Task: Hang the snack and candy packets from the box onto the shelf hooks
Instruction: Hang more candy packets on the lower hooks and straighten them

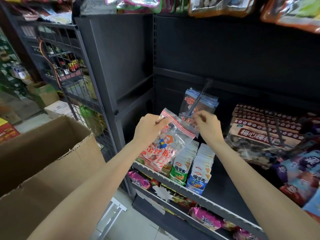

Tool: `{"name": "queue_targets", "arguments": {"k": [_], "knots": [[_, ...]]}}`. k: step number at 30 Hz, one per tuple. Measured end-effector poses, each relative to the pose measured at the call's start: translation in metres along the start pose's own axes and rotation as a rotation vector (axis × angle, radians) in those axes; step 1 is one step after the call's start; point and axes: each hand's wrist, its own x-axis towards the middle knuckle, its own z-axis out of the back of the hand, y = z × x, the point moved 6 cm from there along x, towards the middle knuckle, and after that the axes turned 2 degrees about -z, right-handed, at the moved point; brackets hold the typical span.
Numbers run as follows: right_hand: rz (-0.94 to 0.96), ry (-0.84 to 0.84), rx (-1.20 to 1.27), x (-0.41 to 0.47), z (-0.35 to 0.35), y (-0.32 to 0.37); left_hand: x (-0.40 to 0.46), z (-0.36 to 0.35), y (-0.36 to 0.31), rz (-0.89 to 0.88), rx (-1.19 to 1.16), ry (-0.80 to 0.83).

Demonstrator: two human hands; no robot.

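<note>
The red packet (166,141) is a clear plastic bag with a red-and-white striped header strip, a cartoon monkey in a blue top printed on the front, red Chinese lettering below it, and red-and-white wrapped candies showing through the film. It hangs tilted, header up and to the right, held in the air in front of the shelf (199,196), just below the tip of the hook (199,101).

The left hand (149,129) pinches the left end of the header between thumb and fingers. The right hand (206,125) has its fingers curled at the right end of the header, right by the hook's tip; whether they pinch the header or the hook I cannot tell for sure, though they meet the packet's corner.

One hook juts out from the dark back panel here, and on it hang blue packets (199,104) of the same design with blue-striped headers; they overlap, so their count is unclear. One red packet is in hand.

One open cardboard box (43,161) stands at the lower left, its inside hidden from this angle.

Below the hands the shelf holds two rows of small pouches, one green (180,170) and one blue (199,179). To the right hang brown packets (259,132) with flower-print headers.
</note>
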Motion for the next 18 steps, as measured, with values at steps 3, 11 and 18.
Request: {"name": "queue_targets", "arguments": {"k": [3, 11, 18], "knots": [[-0.059, 0.181, 0.146, -0.011, -0.006, 0.001, 0.001, -0.010, 0.001, 0.050, -0.133, 0.010], [-0.014, 0.095, 0.066, -0.013, -0.001, 0.004, 0.004, -0.029, -0.002, 0.077, -0.286, 0.034], [-0.017, 0.045, -0.007, -0.008, -0.005, 0.006, 0.012, -0.031, -0.006, 0.183, -0.214, -0.022]]}}
